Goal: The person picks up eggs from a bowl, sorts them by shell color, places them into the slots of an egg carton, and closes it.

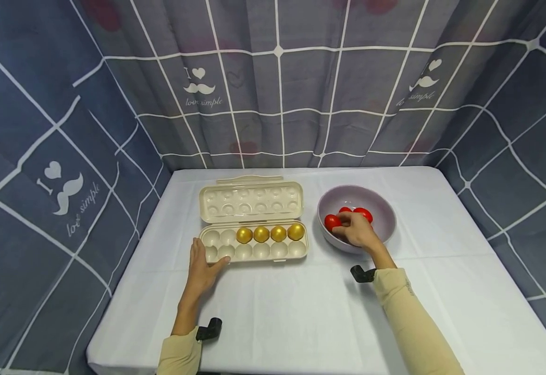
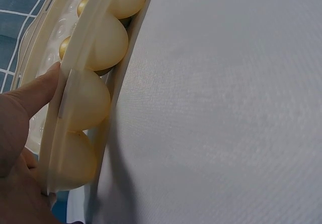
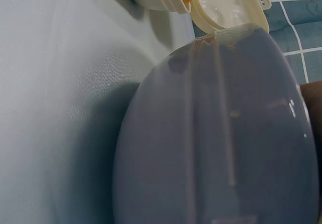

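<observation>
An egg carton (image 1: 252,242) in cream plastic lies with its lid (image 1: 251,201) folded back. Several golden eggs (image 1: 261,234) fill the right part of its far row; the near row's cups hold nothing. My left hand (image 1: 202,271) holds the carton's near left corner, its thumb on the near rim and its fingers along the left end. Inside the purple bowl (image 1: 387,229), my right hand (image 1: 359,229) pinches a red egg (image 1: 333,222) by the left wall. Another red egg (image 1: 363,214) shows beyond the fingers, with more red partly hidden beside it. The right wrist view shows mostly the bowl's outside (image 3: 211,123).
A white cloth (image 1: 292,312) covers the table under the carton and bowl. Grey-blue checked curtains (image 1: 254,83) hang behind the table and on both sides. A black wrist mount (image 1: 363,274) sticks out from each sleeve.
</observation>
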### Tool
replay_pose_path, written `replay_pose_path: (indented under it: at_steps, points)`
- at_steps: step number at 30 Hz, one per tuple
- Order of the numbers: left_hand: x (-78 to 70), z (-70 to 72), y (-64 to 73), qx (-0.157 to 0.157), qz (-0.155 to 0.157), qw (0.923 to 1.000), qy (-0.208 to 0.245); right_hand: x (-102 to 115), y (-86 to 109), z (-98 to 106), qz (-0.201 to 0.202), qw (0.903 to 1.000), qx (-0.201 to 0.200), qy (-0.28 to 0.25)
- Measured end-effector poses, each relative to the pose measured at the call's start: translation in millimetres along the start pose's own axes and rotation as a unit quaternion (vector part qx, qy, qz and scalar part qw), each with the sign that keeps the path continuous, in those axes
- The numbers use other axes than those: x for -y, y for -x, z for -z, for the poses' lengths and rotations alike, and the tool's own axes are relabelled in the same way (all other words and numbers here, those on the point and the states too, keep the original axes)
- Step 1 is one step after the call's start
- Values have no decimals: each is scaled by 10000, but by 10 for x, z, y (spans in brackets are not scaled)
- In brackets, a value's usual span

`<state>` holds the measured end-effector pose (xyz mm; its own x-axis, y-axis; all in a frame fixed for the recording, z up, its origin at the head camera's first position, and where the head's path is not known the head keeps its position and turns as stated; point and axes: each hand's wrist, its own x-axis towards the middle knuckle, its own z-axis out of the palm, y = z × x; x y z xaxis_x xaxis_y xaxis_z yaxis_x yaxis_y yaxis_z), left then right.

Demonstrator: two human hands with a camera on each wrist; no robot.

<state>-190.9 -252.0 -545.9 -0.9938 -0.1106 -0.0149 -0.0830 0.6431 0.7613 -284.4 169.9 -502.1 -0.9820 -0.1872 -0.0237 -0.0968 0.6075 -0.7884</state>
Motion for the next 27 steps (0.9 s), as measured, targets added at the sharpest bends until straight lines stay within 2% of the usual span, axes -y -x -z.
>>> replay_pose_path:
  at_steps: [5, 8, 13, 18, 22, 27]
  points:
    - [-1, -1, -7, 19, 71, 10000, -57, 19, 34, 4, 117, 9992, -374, 8]
    - [1, 0, -8, -4, 74, 9999, -82, 38, 57, 3, 195, 9974, -665, -182]
    - [3, 0, -3, -21, 63, 9999, -88, 54, 84, -15, 518, 9902, -1104, -679]
    - [5, -6, -3, -13, 51, 10000, -75, 87, 140, -40, 775, 9775, -1407, -1366]
    - [-1, -10, 0, -35, 47, 10000, -51, 297, 259, -65, 1007, 9658, -1548, -1820]
    - [-5, -6, 6, -64, 55, 10000, -13, 579, 380, -195, 1374, 9571, -1300, -2197]
